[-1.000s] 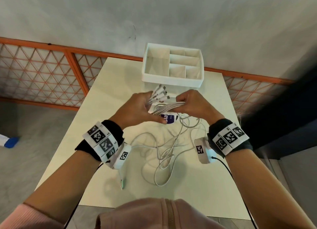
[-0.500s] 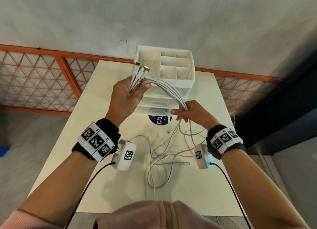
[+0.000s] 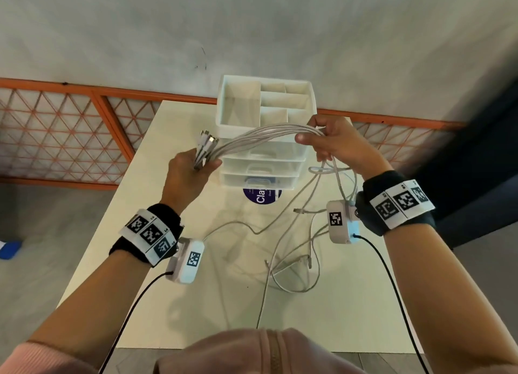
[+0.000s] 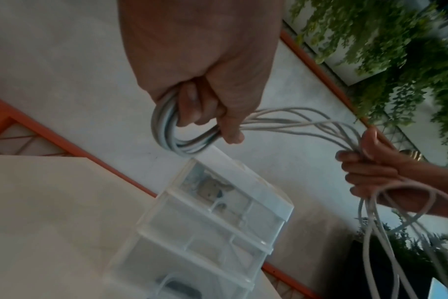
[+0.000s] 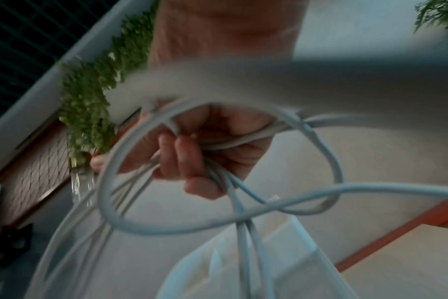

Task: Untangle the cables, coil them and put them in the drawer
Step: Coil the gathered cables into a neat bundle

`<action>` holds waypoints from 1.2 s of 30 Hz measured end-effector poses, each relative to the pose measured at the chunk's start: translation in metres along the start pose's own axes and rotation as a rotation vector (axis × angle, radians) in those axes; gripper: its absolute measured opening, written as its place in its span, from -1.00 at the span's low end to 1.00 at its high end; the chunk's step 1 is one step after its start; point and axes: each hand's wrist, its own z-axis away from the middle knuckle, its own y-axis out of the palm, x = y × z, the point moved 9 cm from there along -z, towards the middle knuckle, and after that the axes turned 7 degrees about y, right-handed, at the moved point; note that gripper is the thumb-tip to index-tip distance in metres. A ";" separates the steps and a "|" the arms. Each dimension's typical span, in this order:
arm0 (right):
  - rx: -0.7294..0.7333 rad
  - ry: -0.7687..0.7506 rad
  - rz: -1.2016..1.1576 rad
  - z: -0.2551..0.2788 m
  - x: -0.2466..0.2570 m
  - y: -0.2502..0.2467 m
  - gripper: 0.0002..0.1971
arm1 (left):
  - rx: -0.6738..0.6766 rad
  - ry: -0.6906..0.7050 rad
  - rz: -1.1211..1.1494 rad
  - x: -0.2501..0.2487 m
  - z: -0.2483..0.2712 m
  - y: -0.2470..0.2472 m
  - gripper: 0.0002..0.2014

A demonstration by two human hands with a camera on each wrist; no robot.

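Several white cables run as one bundle between my two hands, held in the air in front of the drawer unit. My left hand grips the bundle near its plug ends, which stick up above the fist; the left wrist view shows its fingers curled round a short loop of the cables. My right hand grips the same bundle further along, with fingers wrapped round the cables. From there the loose ends hang down and lie tangled on the table.
The translucent drawer unit carries a white divided tray on top and stands at the table's far edge by the wall. A purple round label lies in front of it. The cream table ends near my body; an orange lattice railing runs behind.
My right hand has slid along the bundle, up and to the right, so a longer stretch spans both hands. The left hand has lowered a little, and more slack has lifted off the table.
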 end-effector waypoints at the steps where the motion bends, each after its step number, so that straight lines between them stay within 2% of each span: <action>1: 0.024 -0.019 0.011 0.002 0.006 0.003 -0.67 | 0.015 -0.027 -0.037 0.003 0.003 0.002 -0.59; 3: 0.091 -0.040 0.062 0.004 0.011 0.011 -0.75 | 0.062 -0.092 -0.065 0.011 0.007 0.003 -0.69; 5: 0.125 -0.033 0.163 0.004 0.006 0.016 -0.77 | 0.165 -0.152 -0.025 0.017 0.012 0.008 -0.81; 7: 0.140 -0.022 0.320 0.002 -0.002 0.022 -0.80 | 0.211 -0.158 0.070 0.015 0.015 0.010 -0.65; 10: 0.187 -0.017 0.519 0.000 -0.015 0.035 -0.74 | 0.077 -0.056 0.204 -0.011 0.011 -0.004 -0.58; 12: 0.200 -0.030 0.569 0.001 -0.015 0.045 -0.73 | 0.061 0.022 0.275 -0.035 0.009 -0.006 -0.56; 14: 0.223 -0.037 0.588 0.002 -0.010 0.058 -0.76 | 0.150 0.089 0.306 -0.058 0.009 0.005 -0.51; 18: 0.297 -0.112 0.531 0.008 0.012 0.085 -0.77 | 0.500 0.153 0.286 -0.079 0.020 0.049 -0.42; 20: 0.289 -0.167 0.469 0.011 0.025 0.088 -0.79 | 0.558 0.117 0.216 -0.074 0.026 0.064 -0.72; 21: 0.285 -0.183 0.464 0.011 0.028 0.088 -0.78 | 0.547 0.087 0.196 -0.070 0.026 0.066 -0.79; 24: 0.273 -0.142 0.393 0.010 0.021 0.082 -0.72 | 0.517 0.081 0.105 -0.065 0.021 0.062 -0.81; 27: 0.232 -0.017 0.142 0.009 0.001 0.067 -0.62 | 0.488 0.124 0.024 -0.069 0.007 0.045 -0.78; 30: 0.195 0.049 0.136 0.010 -0.023 0.057 -0.55 | 0.365 0.173 -0.020 -0.073 -0.010 0.018 -0.70; 34: 0.207 0.095 0.016 0.011 -0.047 0.056 -0.73 | 0.237 0.201 -0.057 -0.073 -0.020 -0.004 -0.64; 36: 0.198 0.095 0.051 0.008 -0.057 0.057 -0.81 | 0.195 0.204 -0.074 -0.072 -0.022 -0.009 -0.63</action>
